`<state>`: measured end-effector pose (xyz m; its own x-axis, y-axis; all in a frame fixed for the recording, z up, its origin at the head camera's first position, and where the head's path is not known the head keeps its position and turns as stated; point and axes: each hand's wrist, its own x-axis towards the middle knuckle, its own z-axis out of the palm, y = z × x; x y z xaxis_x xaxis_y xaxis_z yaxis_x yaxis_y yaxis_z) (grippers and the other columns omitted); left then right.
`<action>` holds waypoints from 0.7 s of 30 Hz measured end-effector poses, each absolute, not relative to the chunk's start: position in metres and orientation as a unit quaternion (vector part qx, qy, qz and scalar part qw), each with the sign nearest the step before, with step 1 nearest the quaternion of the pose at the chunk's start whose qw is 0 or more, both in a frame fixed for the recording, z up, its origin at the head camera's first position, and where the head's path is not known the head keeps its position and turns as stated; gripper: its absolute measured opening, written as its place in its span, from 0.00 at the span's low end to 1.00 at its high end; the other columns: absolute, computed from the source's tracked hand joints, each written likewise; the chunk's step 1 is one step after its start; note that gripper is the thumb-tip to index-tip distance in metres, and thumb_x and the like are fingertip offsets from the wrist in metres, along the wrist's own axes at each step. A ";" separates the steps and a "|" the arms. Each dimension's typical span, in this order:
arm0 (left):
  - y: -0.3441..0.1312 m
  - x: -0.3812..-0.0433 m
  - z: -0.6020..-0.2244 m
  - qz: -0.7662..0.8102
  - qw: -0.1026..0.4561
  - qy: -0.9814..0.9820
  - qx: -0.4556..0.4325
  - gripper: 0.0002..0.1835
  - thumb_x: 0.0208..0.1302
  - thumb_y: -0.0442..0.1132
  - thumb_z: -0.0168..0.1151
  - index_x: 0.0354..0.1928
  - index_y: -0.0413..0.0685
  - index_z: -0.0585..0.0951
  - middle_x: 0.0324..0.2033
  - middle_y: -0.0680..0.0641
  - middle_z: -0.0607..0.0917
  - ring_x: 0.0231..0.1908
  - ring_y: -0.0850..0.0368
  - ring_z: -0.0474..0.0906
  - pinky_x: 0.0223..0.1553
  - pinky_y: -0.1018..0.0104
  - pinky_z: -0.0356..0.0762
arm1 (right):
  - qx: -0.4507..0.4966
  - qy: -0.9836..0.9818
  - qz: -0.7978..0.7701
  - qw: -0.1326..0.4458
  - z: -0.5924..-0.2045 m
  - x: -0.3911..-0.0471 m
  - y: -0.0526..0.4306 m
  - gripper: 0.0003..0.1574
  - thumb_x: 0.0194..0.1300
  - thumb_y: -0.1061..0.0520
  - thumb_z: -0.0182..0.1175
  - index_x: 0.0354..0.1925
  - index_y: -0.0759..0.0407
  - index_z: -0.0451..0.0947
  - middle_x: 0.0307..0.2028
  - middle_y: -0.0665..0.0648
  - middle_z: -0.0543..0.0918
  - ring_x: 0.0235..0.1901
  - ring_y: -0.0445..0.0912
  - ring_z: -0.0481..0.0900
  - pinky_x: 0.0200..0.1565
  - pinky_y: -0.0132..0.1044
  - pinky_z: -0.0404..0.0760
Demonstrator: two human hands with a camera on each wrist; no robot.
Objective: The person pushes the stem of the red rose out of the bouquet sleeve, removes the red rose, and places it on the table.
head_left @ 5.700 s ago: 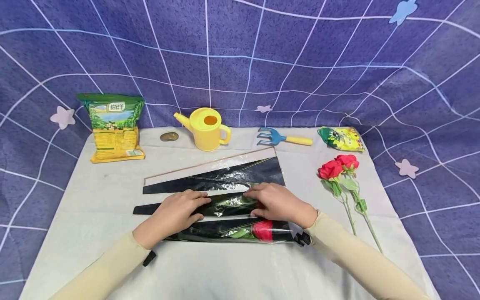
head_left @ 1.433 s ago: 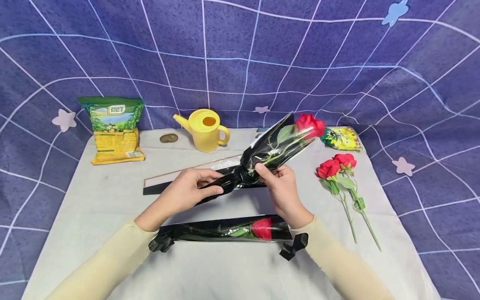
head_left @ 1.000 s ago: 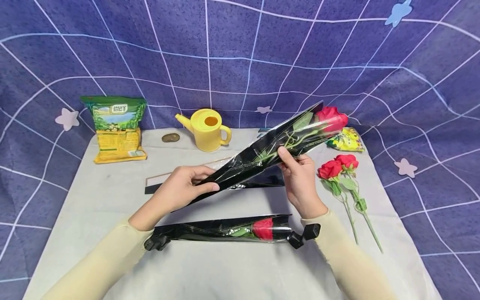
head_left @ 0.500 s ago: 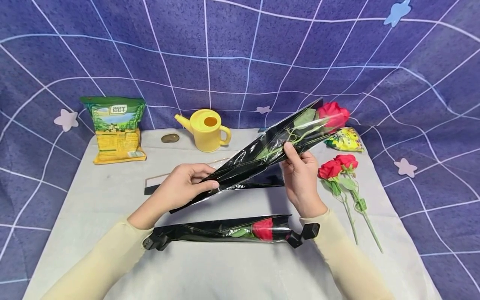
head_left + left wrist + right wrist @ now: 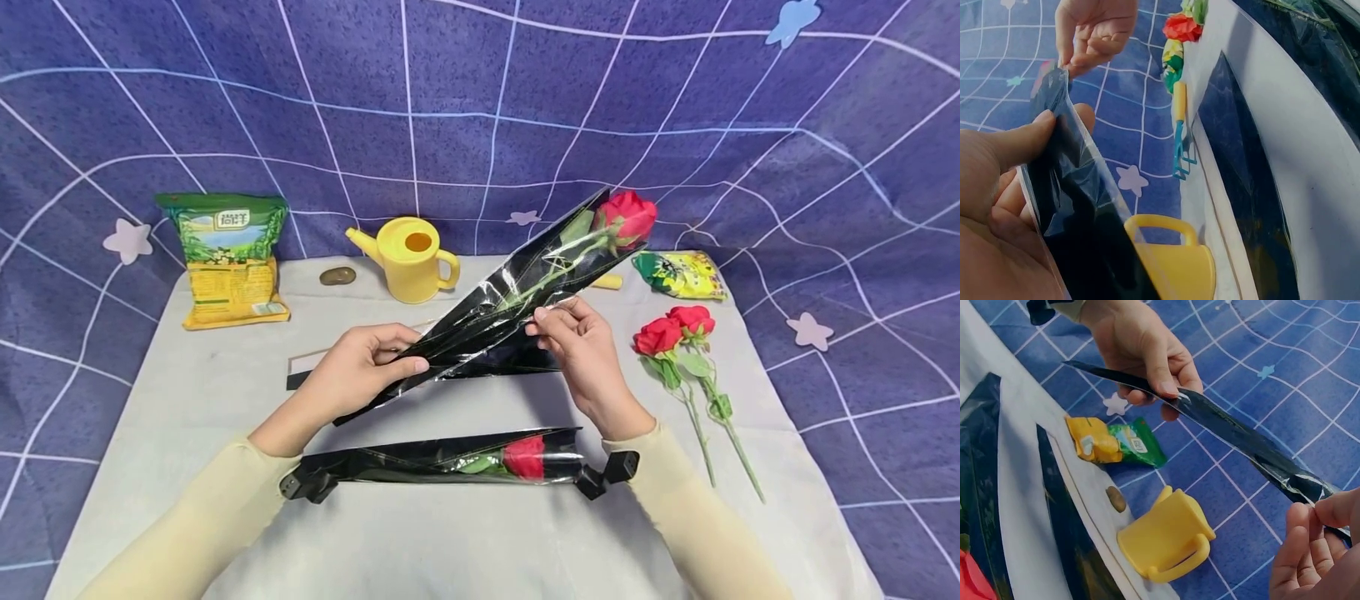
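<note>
A black-and-clear flower sleeve (image 5: 480,321) with a red rose (image 5: 628,218) in it is held up at a slant, bloom end up to the right. My left hand (image 5: 348,375) grips its narrow lower end, thumb on top and fingers underneath. My right hand (image 5: 588,362) pinches the sleeve's lower edge near the middle, thumb against fingertips, as the right wrist view also shows. Below, a second wrapped rose (image 5: 523,458) lies flat in its own sleeve (image 5: 397,462). Behind the raised one, a flat empty sleeve (image 5: 517,357) is partly hidden.
Two loose roses (image 5: 660,336) lie at the right. Along the back stand a green-yellow bag (image 5: 232,267), a stone (image 5: 337,276), a yellow watering can (image 5: 412,267) and a small packet (image 5: 681,276). A hand rake (image 5: 1180,137) lies there too, mostly hidden in the head view.
The wrapped rose has been lifted off the table; its sleeve, bunched mid-length earlier, is now extended. Lately its bloom end swung left, and my right hand shifted left to its lower edge.
</note>
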<state>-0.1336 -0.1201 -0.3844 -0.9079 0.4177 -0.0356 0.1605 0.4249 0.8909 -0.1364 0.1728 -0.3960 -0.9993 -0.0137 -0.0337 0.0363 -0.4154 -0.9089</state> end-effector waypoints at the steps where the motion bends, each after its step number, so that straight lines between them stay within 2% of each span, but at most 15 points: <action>1: -0.120 -0.134 -0.384 0.507 0.127 0.835 0.172 0.15 0.57 0.50 0.67 0.44 0.54 0.82 0.40 0.53 0.84 0.38 0.61 0.82 0.35 0.65 0.78 | 0.006 0.547 -0.837 0.008 -0.396 -0.137 0.173 0.13 0.60 0.63 0.64 0.35 0.62 0.68 0.30 0.58 0.82 0.30 0.47 0.80 0.30 0.31 0.75; 6: -0.124 -0.135 -0.382 0.521 0.125 0.829 0.158 0.15 0.56 0.50 0.67 0.45 0.55 0.81 0.34 0.53 0.86 0.34 0.58 0.83 0.27 0.65 0.76 | -0.019 0.600 -0.799 -0.035 -0.395 -0.136 0.176 0.15 0.58 0.63 0.66 0.31 0.62 0.66 0.26 0.56 0.81 0.25 0.45 0.76 0.30 0.32 0.75; 10: -0.125 -0.136 -0.379 0.554 0.134 0.807 0.154 0.14 0.58 0.46 0.66 0.45 0.51 0.81 0.29 0.49 0.86 0.33 0.52 0.83 0.27 0.65 0.76 | -0.029 0.617 -0.786 -0.040 -0.396 -0.134 0.179 0.14 0.57 0.64 0.66 0.31 0.61 0.67 0.26 0.56 0.81 0.24 0.45 0.75 0.31 0.33 0.75; 13: -0.125 -0.135 -0.378 0.557 0.140 0.804 0.156 0.14 0.58 0.44 0.66 0.45 0.49 0.81 0.30 0.47 0.86 0.31 0.51 0.83 0.25 0.66 0.75 | -0.030 0.569 -0.822 -0.020 -0.396 -0.134 0.181 0.11 0.60 0.63 0.64 0.38 0.62 0.70 0.30 0.57 0.80 0.28 0.46 0.76 0.33 0.34 0.76; 16: -0.125 -0.134 -0.378 0.540 0.147 0.812 0.167 0.13 0.59 0.43 0.66 0.45 0.50 0.81 0.33 0.49 0.85 0.30 0.54 0.82 0.23 0.67 0.73 | -0.025 0.491 -0.871 -0.016 -0.393 -0.136 0.183 0.14 0.63 0.62 0.62 0.46 0.64 0.71 0.38 0.59 0.79 0.36 0.47 0.78 0.40 0.36 0.76; 21: -0.121 -0.133 -0.381 0.531 0.182 0.803 0.200 0.15 0.59 0.42 0.66 0.48 0.49 0.80 0.37 0.50 0.84 0.34 0.56 0.82 0.31 0.65 0.76 | -0.014 0.427 -0.903 -0.046 -0.389 -0.139 0.184 0.17 0.62 0.63 0.62 0.48 0.68 0.72 0.43 0.60 0.78 0.41 0.47 0.78 0.48 0.38 0.75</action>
<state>-0.1326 -0.1209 -0.3809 -0.8537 0.5149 -0.0785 0.1289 0.3549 0.9260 -0.1393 0.1840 -0.3891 -0.9955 0.0706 0.0637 -0.0940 -0.6307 -0.7703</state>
